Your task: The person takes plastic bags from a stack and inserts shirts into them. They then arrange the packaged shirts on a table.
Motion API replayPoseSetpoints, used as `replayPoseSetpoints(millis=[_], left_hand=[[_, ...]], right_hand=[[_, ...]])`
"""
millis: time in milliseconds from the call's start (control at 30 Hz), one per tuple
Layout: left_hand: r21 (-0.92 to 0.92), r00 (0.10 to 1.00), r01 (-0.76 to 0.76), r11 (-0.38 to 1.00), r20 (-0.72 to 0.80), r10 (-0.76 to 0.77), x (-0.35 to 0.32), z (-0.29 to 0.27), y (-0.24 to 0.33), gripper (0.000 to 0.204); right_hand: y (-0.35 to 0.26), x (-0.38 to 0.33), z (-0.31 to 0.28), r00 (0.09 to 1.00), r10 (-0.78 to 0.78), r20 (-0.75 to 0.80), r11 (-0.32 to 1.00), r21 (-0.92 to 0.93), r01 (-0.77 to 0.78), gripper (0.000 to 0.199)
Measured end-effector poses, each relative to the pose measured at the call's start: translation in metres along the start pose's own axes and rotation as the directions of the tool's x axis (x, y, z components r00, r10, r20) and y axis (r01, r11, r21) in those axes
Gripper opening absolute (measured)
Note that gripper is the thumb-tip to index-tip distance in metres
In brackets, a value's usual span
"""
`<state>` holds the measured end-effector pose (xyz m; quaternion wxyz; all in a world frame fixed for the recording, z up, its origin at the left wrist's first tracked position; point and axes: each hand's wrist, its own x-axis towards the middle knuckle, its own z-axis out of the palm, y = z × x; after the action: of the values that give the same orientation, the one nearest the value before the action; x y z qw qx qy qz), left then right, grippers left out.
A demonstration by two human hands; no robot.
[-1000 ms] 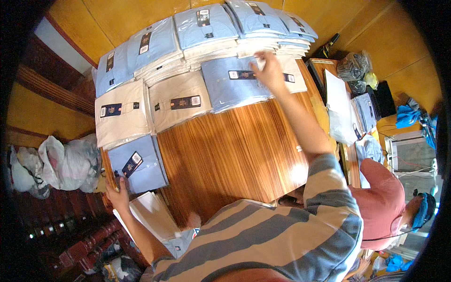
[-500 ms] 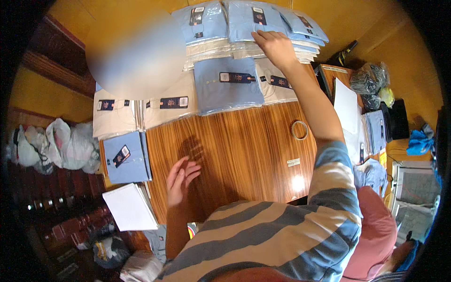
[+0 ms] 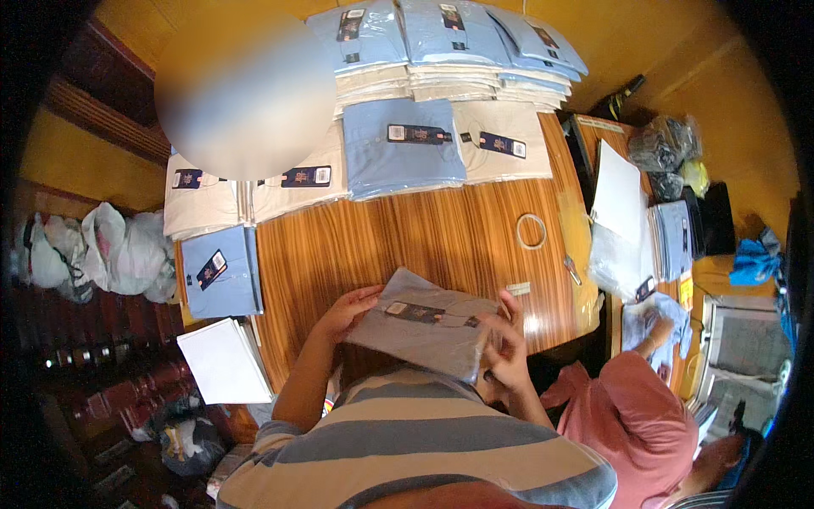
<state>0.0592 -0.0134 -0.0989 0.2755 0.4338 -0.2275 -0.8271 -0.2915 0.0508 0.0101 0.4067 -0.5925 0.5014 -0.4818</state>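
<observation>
In front of my chest is a folded garment in a clear plastic bag (image 3: 415,335), greyish-blue in the shade, with a dark hang tag across it. My left hand (image 3: 349,312) grips its left edge. At the right edge my right hand (image 3: 506,352) has its fingers bent round the bag, slightly smeared by motion. Beyond it on the wooden table (image 3: 373,233), a row of bagged folded garments includes a blue one (image 3: 407,174) and a cream one (image 3: 517,165), each tagged. Behind these rise stacks of blue and cream packs (image 3: 449,42).
A tape roll (image 3: 531,231) lies on the table's right half. White sheets (image 3: 222,363) sit left, beside a blue pack (image 3: 222,273). At right, a co-worker in red (image 3: 632,407) reaches over blue garments (image 3: 644,318). Part of the upper left is blurred out.
My right hand has come back from the far stacks to my chest. Both hands now hold a bagged garment; the left was free before. The co-worker's arm has come into view at right.
</observation>
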Motion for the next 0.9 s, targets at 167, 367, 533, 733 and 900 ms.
replayPoseSetpoints(millis=[167,367,533,733,900], left_hand=[[0.349,0.98,-0.131,0.928,-0.093,0.174,-0.021,0.007,0.009,0.037],[0.717,0.822,-0.324,0.617,-0.109,0.559,-0.102,-0.046,0.019,0.033],[0.75,0.603,-0.061,0.658,-0.498,0.623,-0.244,-0.136,0.09,0.033],[0.832,0.384,0.072,0.551,-0.532,0.754,-0.287,-0.29,0.13,0.053],[0.806,0.448,0.131,0.577,-0.568,0.691,-0.242,-0.29,0.137,0.063]], right_hand=[[0.056,-0.042,0.025,0.579,0.807,-0.119,0.448,0.763,-0.467,0.049],[0.046,-0.014,0.096,0.825,0.564,0.045,0.822,0.071,-0.566,0.03],[-0.001,0.055,0.259,0.877,0.298,0.378,0.899,0.199,-0.391,0.04],[-0.023,0.117,0.432,0.787,0.219,0.577,0.9,0.193,-0.391,0.041],[0.002,0.121,0.434,0.846,0.214,0.489,0.973,-0.035,-0.226,0.047]])
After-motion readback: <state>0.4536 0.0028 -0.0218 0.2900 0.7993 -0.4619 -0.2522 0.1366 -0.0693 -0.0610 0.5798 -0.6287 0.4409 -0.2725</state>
